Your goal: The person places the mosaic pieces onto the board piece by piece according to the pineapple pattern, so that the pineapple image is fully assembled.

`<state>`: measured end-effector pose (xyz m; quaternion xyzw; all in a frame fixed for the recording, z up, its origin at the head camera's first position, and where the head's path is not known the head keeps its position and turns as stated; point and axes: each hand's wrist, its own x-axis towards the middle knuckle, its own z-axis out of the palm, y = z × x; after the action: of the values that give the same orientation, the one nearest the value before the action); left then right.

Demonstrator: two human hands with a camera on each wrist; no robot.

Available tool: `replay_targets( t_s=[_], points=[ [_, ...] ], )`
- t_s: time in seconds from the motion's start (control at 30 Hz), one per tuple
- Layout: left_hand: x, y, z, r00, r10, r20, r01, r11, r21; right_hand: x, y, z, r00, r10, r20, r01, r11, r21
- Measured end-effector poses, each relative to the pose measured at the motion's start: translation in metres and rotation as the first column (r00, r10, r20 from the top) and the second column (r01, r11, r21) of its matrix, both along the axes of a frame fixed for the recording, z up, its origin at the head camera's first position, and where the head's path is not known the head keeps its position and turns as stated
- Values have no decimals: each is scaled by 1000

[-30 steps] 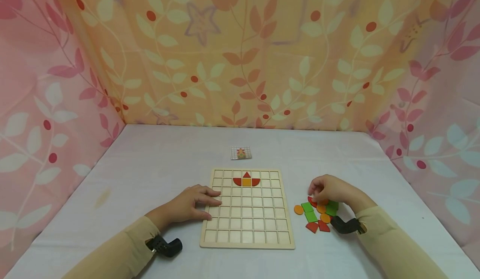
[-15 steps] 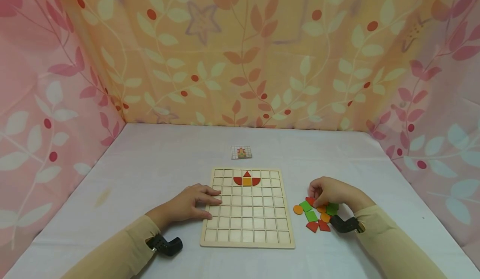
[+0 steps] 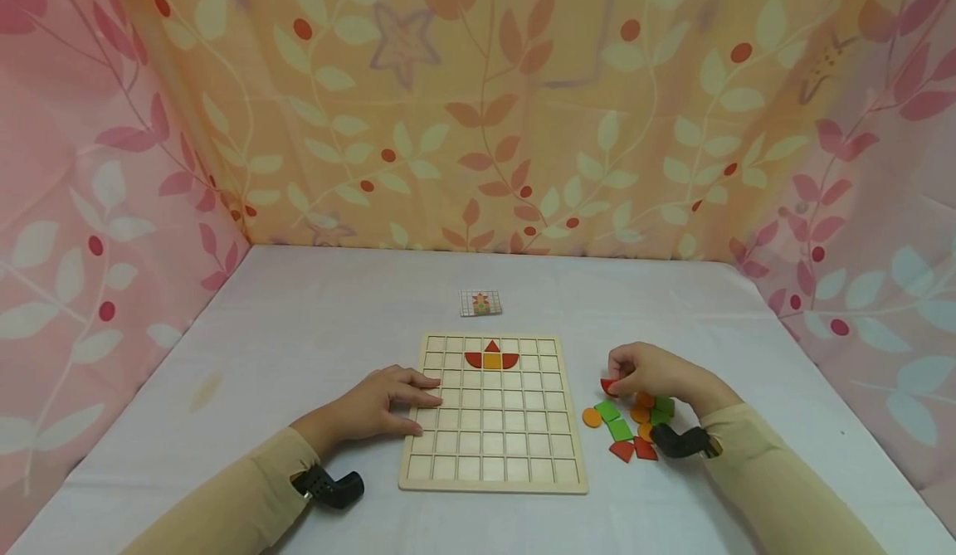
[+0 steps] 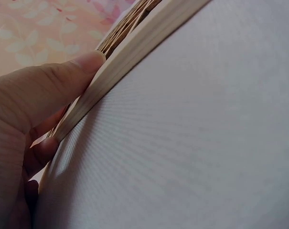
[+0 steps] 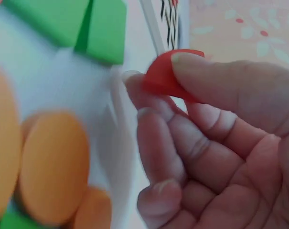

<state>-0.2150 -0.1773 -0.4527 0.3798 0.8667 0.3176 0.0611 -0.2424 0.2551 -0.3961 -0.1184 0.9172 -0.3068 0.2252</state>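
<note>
A pale wooden grid board lies on the table, with a red triangle, an orange square and two red quarter-circle pieces set in its upper cells. On its left edge rests my left hand, fingers spread over the rim; the left wrist view has the thumb on that edge. My right hand pinches a red quarter-circle piece between thumb and fingertips, just above the loose pieces. Part of that pile is hidden under the hand.
Right of the board lie loose green squares, orange discs and red quarter-circle pieces. Beyond the board lies a small card with a coloured pattern on a grid. Flowered cloth walls the table at the back and sides.
My right hand has picked the red quarter-circle piece off the pile and moved slightly left and away with it. The left hand has stayed on the board's edge.
</note>
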Motion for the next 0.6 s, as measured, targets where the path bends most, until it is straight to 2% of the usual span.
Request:
replay_targets(
  t_s=[0.33, 0.6],
  points=[
    [0, 0, 0, 1000, 7, 17, -7, 1000, 6, -11, -22, 0, 999, -9, -32, 6, 994, -106],
    [0, -1, -1, 1000, 7, 18, -7, 1000, 13, -16, -55, 6, 999, -3, -36, -4, 983, -181]
  ],
)
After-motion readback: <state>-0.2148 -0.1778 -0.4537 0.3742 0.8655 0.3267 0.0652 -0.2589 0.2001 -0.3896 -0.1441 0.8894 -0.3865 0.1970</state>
